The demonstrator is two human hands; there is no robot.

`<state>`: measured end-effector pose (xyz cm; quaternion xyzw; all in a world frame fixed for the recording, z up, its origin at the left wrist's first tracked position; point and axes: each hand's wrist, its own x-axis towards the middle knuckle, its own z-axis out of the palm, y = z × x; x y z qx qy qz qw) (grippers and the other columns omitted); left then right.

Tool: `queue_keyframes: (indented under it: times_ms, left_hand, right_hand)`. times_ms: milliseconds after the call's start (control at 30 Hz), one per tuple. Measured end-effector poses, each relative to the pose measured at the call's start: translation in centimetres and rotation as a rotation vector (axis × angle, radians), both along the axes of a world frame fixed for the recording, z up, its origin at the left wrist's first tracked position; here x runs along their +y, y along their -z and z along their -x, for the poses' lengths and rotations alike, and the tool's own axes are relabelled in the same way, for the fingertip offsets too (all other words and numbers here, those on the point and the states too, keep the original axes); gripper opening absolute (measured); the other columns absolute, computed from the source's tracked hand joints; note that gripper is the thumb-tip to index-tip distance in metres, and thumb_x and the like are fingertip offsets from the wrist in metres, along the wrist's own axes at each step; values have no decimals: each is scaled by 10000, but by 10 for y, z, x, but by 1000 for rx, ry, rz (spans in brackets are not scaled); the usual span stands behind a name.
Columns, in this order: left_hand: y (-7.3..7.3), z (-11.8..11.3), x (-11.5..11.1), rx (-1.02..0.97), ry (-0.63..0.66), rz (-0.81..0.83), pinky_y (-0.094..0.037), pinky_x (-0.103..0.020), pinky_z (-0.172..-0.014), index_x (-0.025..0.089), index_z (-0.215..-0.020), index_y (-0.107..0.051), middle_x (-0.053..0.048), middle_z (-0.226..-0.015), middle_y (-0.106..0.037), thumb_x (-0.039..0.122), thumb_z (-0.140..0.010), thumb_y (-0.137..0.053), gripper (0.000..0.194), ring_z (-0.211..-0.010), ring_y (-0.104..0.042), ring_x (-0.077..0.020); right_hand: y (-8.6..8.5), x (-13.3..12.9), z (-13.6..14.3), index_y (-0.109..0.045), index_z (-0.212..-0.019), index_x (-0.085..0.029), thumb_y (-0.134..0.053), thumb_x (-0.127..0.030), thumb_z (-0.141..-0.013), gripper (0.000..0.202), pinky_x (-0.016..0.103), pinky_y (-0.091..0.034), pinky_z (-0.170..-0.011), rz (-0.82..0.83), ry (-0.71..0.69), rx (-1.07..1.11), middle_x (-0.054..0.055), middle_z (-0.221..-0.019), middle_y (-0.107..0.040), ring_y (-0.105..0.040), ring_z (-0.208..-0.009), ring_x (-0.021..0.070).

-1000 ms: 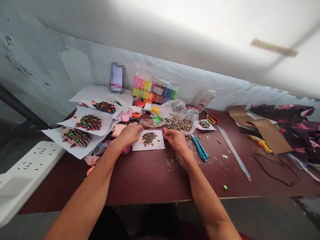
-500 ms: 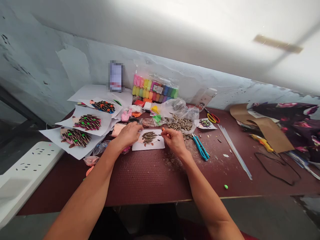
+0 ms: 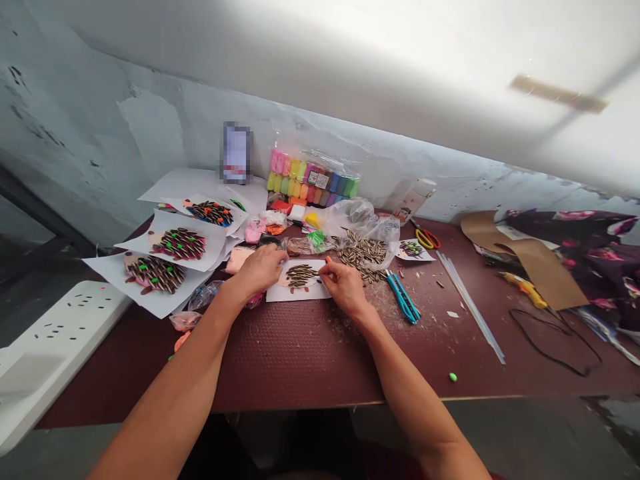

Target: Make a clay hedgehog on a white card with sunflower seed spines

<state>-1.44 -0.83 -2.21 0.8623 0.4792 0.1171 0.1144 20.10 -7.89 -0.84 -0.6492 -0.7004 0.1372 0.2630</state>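
Observation:
A small white paper (image 3: pixel 277 292) lies on the dark red table, bearing a hedgehog figure (image 3: pixel 301 275) of pale clay with rows of striped sunflower seeds for spines. At its upper left corner my left hand (image 3: pixel 259 270) holds the paper, fingers curled down onto it. My right hand (image 3: pixel 345 283) is pinched at the right side of the hedgehog, closed on a small dark sunflower seed that its fingertips mostly hide. Just behind that hand is a heap of sunflower seeds (image 3: pixel 363 250), spilling from a clear plastic bag (image 3: pixel 357 213).
Finished-looking hedgehog papers (image 3: pixel 167 303) overlap at left beside a white power strip (image 3: pixel 75 327). A blue utility knife (image 3: pixel 403 298), red-yellow scissors (image 3: pixel 426 237), glue sticks (image 3: pixel 470 307) and a yellow glue gun (image 3: pixel 525 288) lie to the right. Colored clay packs (image 3: pixel 310 180) stand at the back.
My right hand has moved slightly left, its fingertips now closer to the hedgehog's seeds. My left hand stays at the paper's corner. The view has shifted a little.

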Motion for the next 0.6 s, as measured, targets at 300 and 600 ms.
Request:
queue_keyframes:
  times_ms: [300,600]
  left_hand:
    - [-2,-1,0,23,-8,20,-459,-345,-914,197,-1082,-698,-99,-1036,-639,122,-815,-481,352,-1024,-587,-238]
    - [-3,-1,-2,40,-1,16,-460,-356,-915,179,-1089,-697,-111,-1042,-640,112,-821,-472,356,-1049,-591,-259]
  right_hand:
    - [3,0,1,-728,-828,-208,-591,-145,-830,151,237,-408,-725,-5,-13,-50,35,-885,-742,-652,-788,165]
    - [4,0,5,-722,-801,-220,-590,-142,-827,156,229,-390,-698,8,-4,-112,17,-802,-728,-649,-764,168]
